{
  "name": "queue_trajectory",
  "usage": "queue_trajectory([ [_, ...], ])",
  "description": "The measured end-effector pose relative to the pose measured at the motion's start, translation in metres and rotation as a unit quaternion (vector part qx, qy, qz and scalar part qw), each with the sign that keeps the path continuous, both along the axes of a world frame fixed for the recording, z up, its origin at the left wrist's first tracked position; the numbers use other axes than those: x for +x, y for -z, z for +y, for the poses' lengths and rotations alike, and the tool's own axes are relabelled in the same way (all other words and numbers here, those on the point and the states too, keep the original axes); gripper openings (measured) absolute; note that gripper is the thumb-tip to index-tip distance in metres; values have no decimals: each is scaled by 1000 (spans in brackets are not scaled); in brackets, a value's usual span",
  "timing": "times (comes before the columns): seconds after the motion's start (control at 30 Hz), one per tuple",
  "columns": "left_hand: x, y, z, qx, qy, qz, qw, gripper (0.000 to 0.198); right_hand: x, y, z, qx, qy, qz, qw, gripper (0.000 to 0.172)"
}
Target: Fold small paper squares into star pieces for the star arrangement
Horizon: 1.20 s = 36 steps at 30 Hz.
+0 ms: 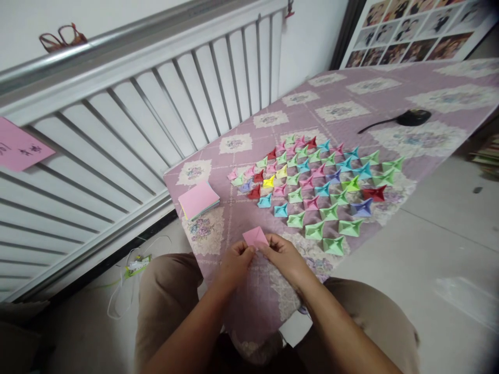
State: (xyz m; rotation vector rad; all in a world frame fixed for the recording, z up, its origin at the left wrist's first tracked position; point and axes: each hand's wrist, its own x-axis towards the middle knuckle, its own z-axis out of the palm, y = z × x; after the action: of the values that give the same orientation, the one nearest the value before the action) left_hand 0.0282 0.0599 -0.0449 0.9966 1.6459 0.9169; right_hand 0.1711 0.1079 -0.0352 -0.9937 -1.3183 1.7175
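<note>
Pink paper point(255, 236) — lower edge behind thumbs point(265, 250)

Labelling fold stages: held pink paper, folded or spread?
Folded. The held paper shows lines across its face and looks smaller than the stack, though nearer the camera. Fold count: cannot tell.

At the counter point(234, 221), the fingers point(268, 251) hide the near corner of the pink paper point(255, 235). On the counter, the lower sheets point(206, 210) of the stack point(198, 198) are mostly covered. Left of the counter, a note point(19, 148) is cut off, its writing point(31, 149) too small to read. Beyond the counter, photos point(413, 31) are cut off; right of it, books point(487, 157) are blurred.
</note>
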Motion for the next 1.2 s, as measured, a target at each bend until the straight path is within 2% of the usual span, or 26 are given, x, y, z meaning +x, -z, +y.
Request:
queue_trajectory([
  [0.07, 0, 3, 1, 23, -13, -22, 999, 22, 0, 1, -1, 10, -10, 1, 1000, 32],
  [0.23, 4, 5, 1, 39, -22, -64, 997, 22, 0, 3, -1, 17, 17, -36, 999, 37],
  [0.4, 5, 2, -1, 42, -17, -69, 997, 20, 0, 3, -3, 23, 35, -54, 998, 38],
  [0.57, 9, -3, 0, 40, -39, -83, 995, 17, -2, 5, -3, 26, 49, -66, 996, 40],
  [0.97, 8, -6, 0, 28, -43, -102, 993, 22, -1, 2, -4, 39, 97, -64, 992, 38],
  [1.2, 4, -6, 2, 12, -35, -99, 994, 22, -3, 2, -2, -5, 67, -42, 997, 39],
])
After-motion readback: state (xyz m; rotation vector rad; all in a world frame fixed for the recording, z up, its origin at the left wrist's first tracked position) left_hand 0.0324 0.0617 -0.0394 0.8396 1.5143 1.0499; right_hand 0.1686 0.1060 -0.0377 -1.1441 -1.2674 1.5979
